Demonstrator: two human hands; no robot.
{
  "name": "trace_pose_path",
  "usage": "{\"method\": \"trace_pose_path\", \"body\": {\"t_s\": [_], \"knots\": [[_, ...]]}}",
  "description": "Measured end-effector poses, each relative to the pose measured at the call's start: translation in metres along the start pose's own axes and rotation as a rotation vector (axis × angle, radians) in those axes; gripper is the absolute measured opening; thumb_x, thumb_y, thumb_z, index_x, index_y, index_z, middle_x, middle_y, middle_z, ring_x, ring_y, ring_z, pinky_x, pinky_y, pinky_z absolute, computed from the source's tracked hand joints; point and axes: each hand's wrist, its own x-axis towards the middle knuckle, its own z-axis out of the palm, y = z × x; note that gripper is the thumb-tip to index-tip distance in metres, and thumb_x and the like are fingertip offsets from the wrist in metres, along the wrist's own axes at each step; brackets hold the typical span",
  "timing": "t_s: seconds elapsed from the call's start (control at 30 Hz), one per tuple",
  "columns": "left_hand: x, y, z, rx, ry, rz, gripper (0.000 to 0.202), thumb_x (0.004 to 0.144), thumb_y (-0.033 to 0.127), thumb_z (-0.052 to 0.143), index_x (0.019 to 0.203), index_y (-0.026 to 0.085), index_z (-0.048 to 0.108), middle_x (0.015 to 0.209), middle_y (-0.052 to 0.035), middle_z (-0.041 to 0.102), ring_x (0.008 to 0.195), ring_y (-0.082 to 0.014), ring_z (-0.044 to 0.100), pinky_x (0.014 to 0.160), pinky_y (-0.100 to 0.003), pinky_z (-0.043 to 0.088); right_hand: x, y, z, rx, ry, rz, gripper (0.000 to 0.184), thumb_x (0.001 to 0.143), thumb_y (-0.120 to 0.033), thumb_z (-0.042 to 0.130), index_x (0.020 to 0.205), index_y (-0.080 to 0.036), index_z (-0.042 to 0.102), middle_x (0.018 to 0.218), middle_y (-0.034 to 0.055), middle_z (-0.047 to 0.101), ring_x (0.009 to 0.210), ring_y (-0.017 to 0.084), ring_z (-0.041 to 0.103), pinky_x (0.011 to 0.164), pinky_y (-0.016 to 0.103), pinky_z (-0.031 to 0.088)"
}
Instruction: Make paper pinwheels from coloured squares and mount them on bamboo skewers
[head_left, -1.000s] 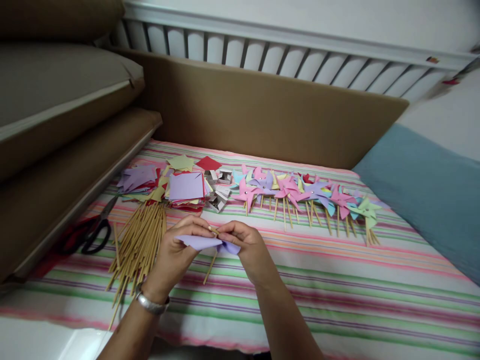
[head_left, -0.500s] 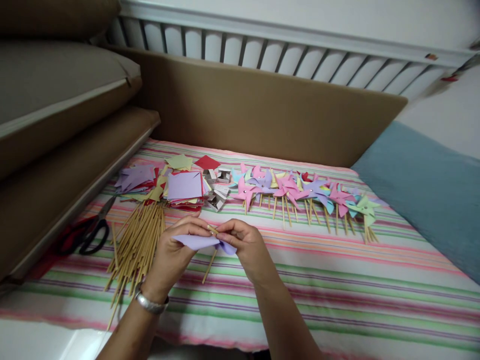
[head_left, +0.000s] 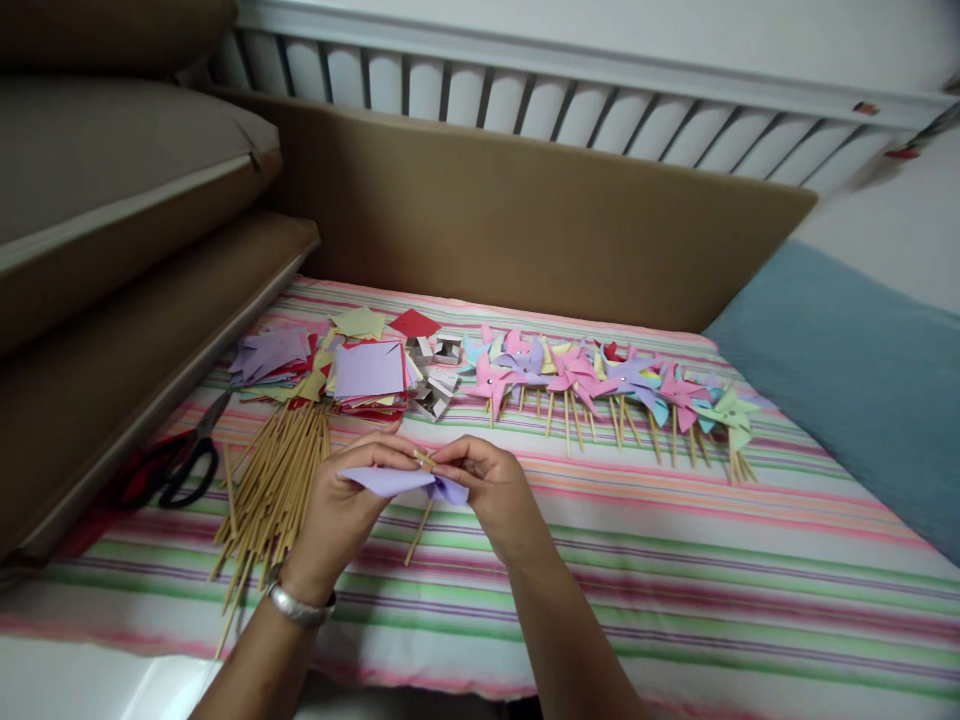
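1. The left hand (head_left: 341,498) is gripping a purple paper (head_left: 384,482), its fingers clamping on the sheet; a silvery bracelet (head_left: 300,606) is circling that wrist.
2. The right hand (head_left: 491,485) is meeting it from the other side, its thumb and fingers pinching the paper's curled part; the exact contact on the stick is hiding behind the fingertips.
3. The purple paper is hanging between both hands, above the striped cloth (head_left: 675,610), one edge spreading out below the left fingers.
4. A thin stick (head_left: 417,537) is showing its upper end between the fingertips, while its lower part is slanting out beneath the paper.
5. Just beside the left forearm, a bundle of sticks (head_left: 279,485) is fanning out toward the person, and black-handled scissors (head_left: 189,472) are lying to its left.
6. Beyond the hands, a stack of paper squares (head_left: 370,370) is sitting with a purple sheet on top, and a pile of cut papers (head_left: 270,357) is spreading to its left.
7. Small open boxes (head_left: 436,392) are standing just right of the stack.
8. Farther right, a row of pinwheels (head_left: 576,373) is lying across the cloth, pink, purple, blue, yellow and green blades overlapping, their sticks pointing toward the person.
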Motion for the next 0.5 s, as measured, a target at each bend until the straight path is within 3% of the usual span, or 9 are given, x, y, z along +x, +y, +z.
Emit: {"method": "trace_pose_path", "body": {"t_s": [0.5], "knots": [[-0.0002, 0.0007, -0.0009, -0.018, -0.026, -0.030, 0.011, 0.076, 0.014, 0.064, 0.078, 0.024, 0.070, 0.086, -0.0010, 0.069, 0.085, -0.0152, 0.062, 0.090, -0.033, 0.043, -0.0025, -0.0029, 0.0022, -0.075, 0.032, -0.042, 0.015, 0.062, -0.029, 0.075, 0.068, -0.019, 0.066, 0.067, -0.0002, 0.065, 0.062, 0.013, 0.058, 0.060, 0.027, 0.044]]}}
